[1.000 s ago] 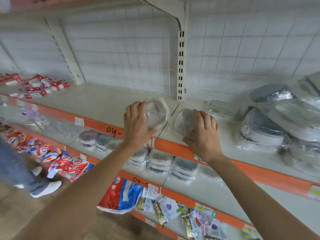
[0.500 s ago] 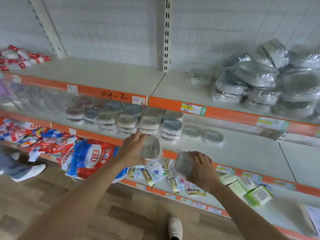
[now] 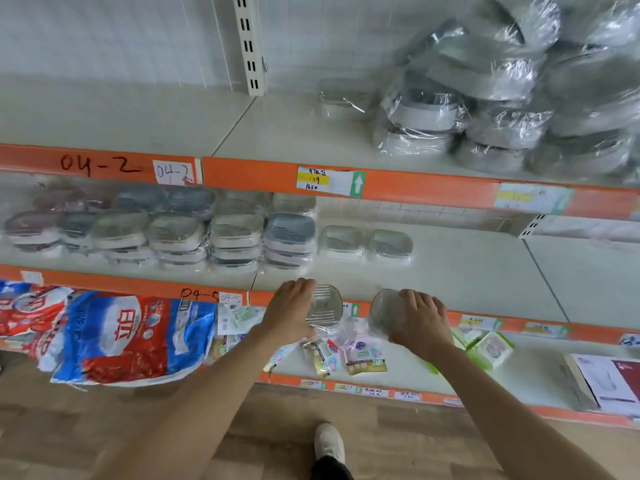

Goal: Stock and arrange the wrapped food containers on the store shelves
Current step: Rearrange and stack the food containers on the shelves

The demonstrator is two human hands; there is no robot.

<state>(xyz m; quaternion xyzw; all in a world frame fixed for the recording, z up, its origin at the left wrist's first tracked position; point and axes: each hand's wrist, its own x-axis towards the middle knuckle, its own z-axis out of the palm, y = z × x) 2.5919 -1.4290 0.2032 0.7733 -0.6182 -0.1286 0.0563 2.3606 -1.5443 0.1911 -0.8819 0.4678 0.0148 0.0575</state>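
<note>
We have lowered both hands from the top shelf; left hand [image 3: 289,315] grasps a container [image 3: 323,304], right hand [image 3: 420,318] another container [image 3: 384,311], heading for the middle shelf [image 3: 467,271].

a clear plastic-wrapped oval container with a ribbed lid [image 3: 323,304] is tilted on edge so its lid faces the camera, held in front of the orange edge of the middle shelf [image 3: 450,271]. just to its right, apart from it, a second clear wrapped oval container [image 3: 384,313] is tilted the same way. on the middle shelf, stacks of wrapped oval containers with grey and clear lids [image 3: 180,233] fill the left part in rows; two single wrapped containers [image 3: 367,242] lie flat side by side right of them. on the top shelf [image 3: 294,133], large wrapped grey containers [image 3: 502,109] are piled at the right, with one small clear container [image 3: 343,97] beside them.
</note>
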